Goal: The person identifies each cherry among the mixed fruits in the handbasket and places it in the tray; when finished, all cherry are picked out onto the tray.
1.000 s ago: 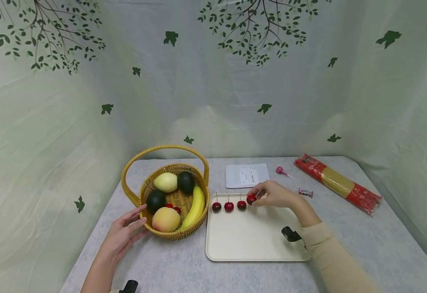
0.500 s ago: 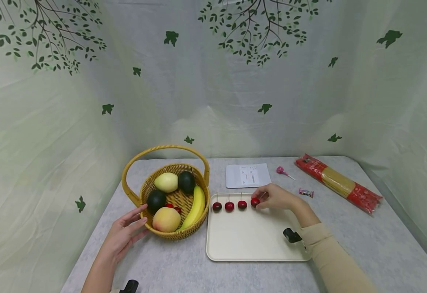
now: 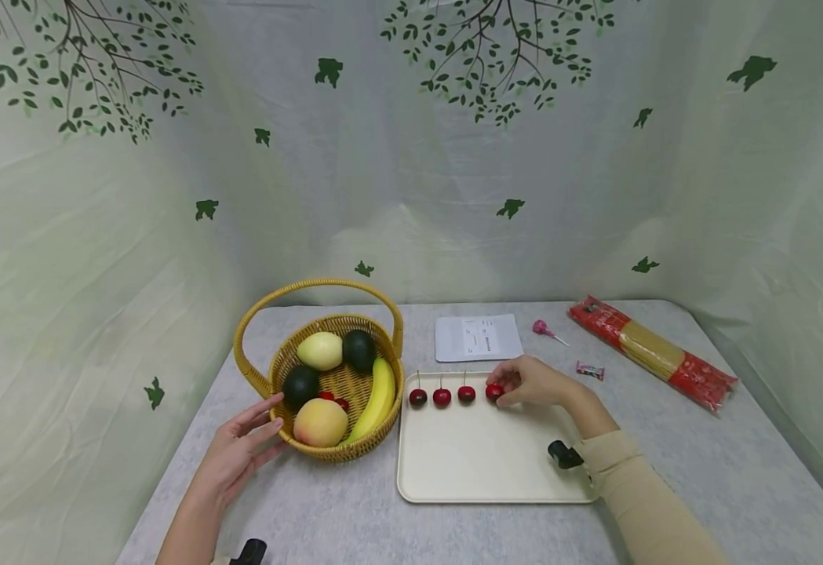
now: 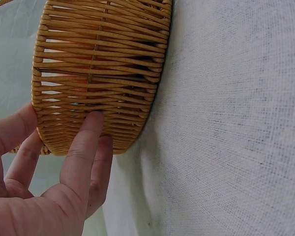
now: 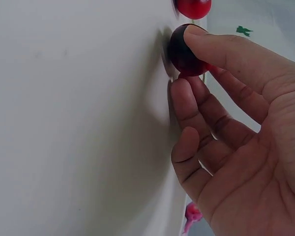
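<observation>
At the back edge of the cream tray [image 3: 489, 463], my right hand [image 3: 534, 382] pinches a dark red cherry [image 3: 493, 392] between thumb and fingers. In the right wrist view that cherry [image 5: 182, 51] sits at or just over the tray surface; contact is hard to tell. To its left stand three more cherries in a row, including the nearest one [image 3: 466, 395], stems upward. My left hand [image 3: 242, 451] touches the near left side of the wicker basket [image 3: 383, 428]. Its fingertips rest against the woven wall [image 4: 103, 73], with the fingers spread and fairly straight.
Inside the basket lie a lemon [image 3: 320, 351], two dark green avocado-like fruits [image 3: 358, 351], a banana [image 3: 374, 400], a peach [image 3: 321, 424] and small red pieces. Behind and right of the tray are a white packet [image 3: 478, 338], lollipop [image 3: 540, 328], wrapped candy [image 3: 590, 370] and noodle pack [image 3: 651, 353].
My right hand has shifted a little to the right with the cherry, widening its gap from the row. The left hand and the basket stay in place.
</observation>
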A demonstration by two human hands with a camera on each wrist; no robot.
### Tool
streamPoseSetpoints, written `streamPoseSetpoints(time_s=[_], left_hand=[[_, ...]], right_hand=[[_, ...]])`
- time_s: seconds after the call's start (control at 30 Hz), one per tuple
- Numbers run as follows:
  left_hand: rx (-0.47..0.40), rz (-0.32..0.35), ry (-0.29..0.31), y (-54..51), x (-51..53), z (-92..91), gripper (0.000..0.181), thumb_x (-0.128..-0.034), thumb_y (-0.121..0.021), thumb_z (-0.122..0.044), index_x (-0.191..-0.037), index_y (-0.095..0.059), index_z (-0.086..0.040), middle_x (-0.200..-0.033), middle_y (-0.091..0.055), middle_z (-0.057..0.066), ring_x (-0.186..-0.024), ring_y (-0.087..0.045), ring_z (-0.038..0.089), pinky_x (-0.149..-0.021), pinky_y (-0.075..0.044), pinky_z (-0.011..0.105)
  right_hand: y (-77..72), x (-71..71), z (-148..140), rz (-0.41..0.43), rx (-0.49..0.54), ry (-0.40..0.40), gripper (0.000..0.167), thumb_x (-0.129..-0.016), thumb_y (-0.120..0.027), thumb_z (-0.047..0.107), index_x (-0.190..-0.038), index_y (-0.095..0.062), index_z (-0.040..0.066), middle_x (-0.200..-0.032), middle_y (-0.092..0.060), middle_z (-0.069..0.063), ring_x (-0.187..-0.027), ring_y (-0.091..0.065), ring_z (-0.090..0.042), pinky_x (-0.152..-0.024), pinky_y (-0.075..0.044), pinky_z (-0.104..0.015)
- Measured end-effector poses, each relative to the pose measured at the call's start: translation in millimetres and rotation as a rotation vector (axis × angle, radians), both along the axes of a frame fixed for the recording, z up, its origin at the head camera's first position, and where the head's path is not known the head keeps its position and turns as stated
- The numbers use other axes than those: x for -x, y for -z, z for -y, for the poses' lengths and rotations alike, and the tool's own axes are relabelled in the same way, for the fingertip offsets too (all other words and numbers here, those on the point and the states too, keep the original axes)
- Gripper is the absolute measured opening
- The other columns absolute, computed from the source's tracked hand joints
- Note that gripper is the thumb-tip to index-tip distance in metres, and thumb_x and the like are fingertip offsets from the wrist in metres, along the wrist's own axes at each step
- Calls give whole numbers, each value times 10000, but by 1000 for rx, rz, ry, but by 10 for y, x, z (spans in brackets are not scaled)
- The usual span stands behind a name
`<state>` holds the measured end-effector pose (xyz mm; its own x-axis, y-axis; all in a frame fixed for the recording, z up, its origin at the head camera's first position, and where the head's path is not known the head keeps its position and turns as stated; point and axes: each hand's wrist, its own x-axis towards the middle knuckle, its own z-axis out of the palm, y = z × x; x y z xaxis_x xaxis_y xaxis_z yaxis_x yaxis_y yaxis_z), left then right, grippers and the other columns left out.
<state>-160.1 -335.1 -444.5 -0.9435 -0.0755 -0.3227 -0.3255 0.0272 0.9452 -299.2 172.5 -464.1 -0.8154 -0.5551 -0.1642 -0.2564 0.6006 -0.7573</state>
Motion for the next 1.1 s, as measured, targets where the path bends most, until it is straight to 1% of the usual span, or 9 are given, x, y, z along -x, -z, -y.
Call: streamPoseSetpoints(time_s=[0.2,0.37,0.73,1.0,1.1], left_hand=[[0,0,7,-7,-1,0,565,-1071,-692,-189,-1610,-529,-238,-1629,-294,102,-1209,-579,16,-1003,-614,322],[4,-2,7,-17,-3,-3,558,-1073,-690,-195,-1606,-535,-244,-1659,-265,105,-1219,-569,9,-1005,-611,317],[2,-3,4,-13,-1,-2,555,-1074,-687,-186,-1605,-536,-249,-1680,-242,98,-1262,-533,21,-1014,-607,320],[0,-5,5,-1,-2,6,560,-1075,-683,-176,-1609,-530,-249,-1686,-230,102,-1265,-539,20,-1020,-606,328],[1,-4,6,6,6,11,566,-1073,-688,-183,-1611,-526,-249,-1678,-238,100,-1257,-543,19,-1016,-607,326]], right_hand=[[10,3,-9,20,11,-6,287,-888,-869,83,-1156,-767,70,-1050,-735,-41,-910,-621,-145,-805,-543,-240],[17,17,-13,19,19,-11,296,-890,-872,101,-1165,-766,74,-1052,-740,-49,-922,-630,-142,-816,-545,-231],[-7,24,5,16,13,1,314,-890,-874,114,-1182,-768,66,-1053,-745,-48,-928,-623,-158,-852,-542,-290],[-5,25,6,19,17,-3,307,-893,-871,114,-1179,-767,69,-1040,-742,-47,-916,-615,-159,-836,-534,-281],[-32,27,-5,7,15,1,305,-900,-871,133,-1180,-767,67,-1040,-741,-41,-922,-625,-154,-842,-541,-281]])
